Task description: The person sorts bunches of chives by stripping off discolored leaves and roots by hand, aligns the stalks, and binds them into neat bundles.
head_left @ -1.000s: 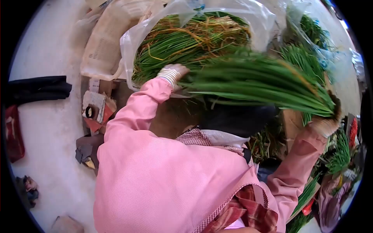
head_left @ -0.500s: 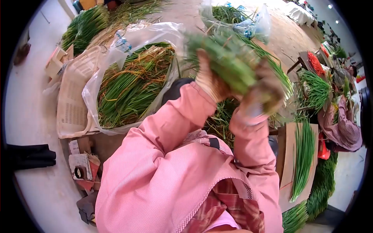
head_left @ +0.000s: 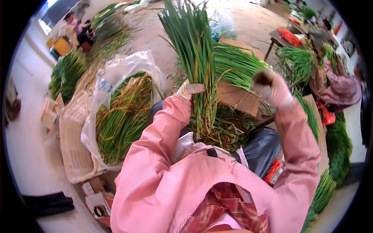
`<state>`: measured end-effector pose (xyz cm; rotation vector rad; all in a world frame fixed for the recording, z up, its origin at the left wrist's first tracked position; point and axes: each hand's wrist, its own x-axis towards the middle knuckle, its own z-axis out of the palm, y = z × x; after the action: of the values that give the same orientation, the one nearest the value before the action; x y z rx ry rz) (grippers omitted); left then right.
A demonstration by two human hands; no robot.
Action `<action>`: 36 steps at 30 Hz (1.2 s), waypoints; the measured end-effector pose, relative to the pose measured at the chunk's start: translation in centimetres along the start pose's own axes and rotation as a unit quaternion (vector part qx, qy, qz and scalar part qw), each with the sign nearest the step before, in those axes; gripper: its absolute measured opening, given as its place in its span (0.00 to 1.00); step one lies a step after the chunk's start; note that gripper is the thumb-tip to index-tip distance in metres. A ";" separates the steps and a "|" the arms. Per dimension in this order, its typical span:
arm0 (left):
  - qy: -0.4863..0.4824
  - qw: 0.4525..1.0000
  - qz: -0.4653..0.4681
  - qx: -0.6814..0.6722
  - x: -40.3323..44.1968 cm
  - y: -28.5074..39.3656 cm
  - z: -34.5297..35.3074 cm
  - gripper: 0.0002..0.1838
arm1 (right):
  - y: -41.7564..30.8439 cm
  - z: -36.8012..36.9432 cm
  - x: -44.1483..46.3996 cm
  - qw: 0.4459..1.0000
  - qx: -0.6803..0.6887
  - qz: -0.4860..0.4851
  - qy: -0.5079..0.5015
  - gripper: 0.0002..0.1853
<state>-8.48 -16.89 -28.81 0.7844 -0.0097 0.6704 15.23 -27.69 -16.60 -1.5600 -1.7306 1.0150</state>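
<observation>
Our left hand (head_left: 190,90) wraps its fingers tight around the green bunch (head_left: 193,50) in front of us, maybe so nothing slips out. Our right hand (head_left: 276,89) is blurry, so we cannot tell its fingers.

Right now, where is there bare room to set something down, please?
Bare pale floor lies at left, bordered by the crate and the dark cloth. Brown floor shows beyond the cardboard, left of the red bundle. It is crowded around the left hand: green bunch, filled plastic bag and leaf scraps.
</observation>
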 end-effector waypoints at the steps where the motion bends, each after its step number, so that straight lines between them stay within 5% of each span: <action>1: -0.019 0.997 0.033 0.068 0.8 -0.4 0.2 0.31 | 0.8 -1.7 1.6 0.998 -0.009 -0.001 0.068 0.29; 3: -0.066 0.988 0.011 0.140 2.9 -1.1 0.2 0.37 | 1.0 -2.7 4.3 0.985 0.136 -0.095 0.037 0.29; 5: -0.094 0.971 0.070 0.208 4.5 -2.0 2.8 0.41 | -1.9 -2.2 5.9 0.985 0.148 -0.064 0.055 0.35; 7: -0.101 0.954 0.034 0.279 6.5 -2.4 2.3 0.40 | -2.0 -3.4 8.4 0.935 0.297 -0.193 -0.020 0.38; 10: -0.079 0.918 0.057 0.384 9.7 -0.7 4.0 0.37 | -6.8 -3.1 7.3 0.894 0.332 -0.292 0.076 0.20; 13: -0.063 0.892 -0.075 0.441 12.1 2.0 5.9 0.41 | -5.1 -3.5 8.9 0.889 0.306 -0.308 0.146 0.23; 15: -0.101 0.869 -0.025 0.483 13.4 2.9 4.2 0.45 | -2.2 -3.0 9.3 0.900 0.311 -0.273 0.137 0.24; 17: -0.106 0.918 0.029 0.382 14.3 2.6 3.4 0.46 | -0.2 -2.6 9.5 0.924 0.284 -0.213 0.144 0.22; 19: -0.093 0.908 0.053 0.404 15.6 2.9 3.4 0.44 | 0.5 -2.3 10.4 0.909 0.368 -0.125 0.149 0.20; 22: -0.061 0.902 0.118 0.410 16.8 2.3 3.5 0.24 | 0.9 -2.3 11.6 0.901 0.381 -0.167 0.122 0.20; 25: -0.107 0.871 0.179 0.445 18.3 1.9 1.8 0.27 | 0.6 -2.3 11.4 0.925 0.331 -0.133 0.127 0.22; 30: 0.041 0.751 0.148 0.642 20.2 3.9 0.4 0.23 | -2.0 -3.1 7.2 0.965 0.249 -0.061 0.060 0.28; 31: 0.096 0.752 0.144 0.636 19.8 5.0 0.7 0.23 | -2.2 -4.2 6.3 0.966 0.151 -0.198 0.066 0.30; 35: 0.320 0.856 0.092 0.396 16.9 8.6 3.1 0.20 | 3.1 -5.3 2.3 0.932 0.195 -0.203 0.227 0.25; 36: 0.353 0.869 0.081 0.337 16.2 9.2 3.5 0.19 | 6.5 -5.1 1.8 0.960 0.082 -0.164 0.210 0.35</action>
<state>0.00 -5.45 -16.32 1.1686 0.8814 1.1174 22.71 -25.05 -19.50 -1.2221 -1.4980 0.5920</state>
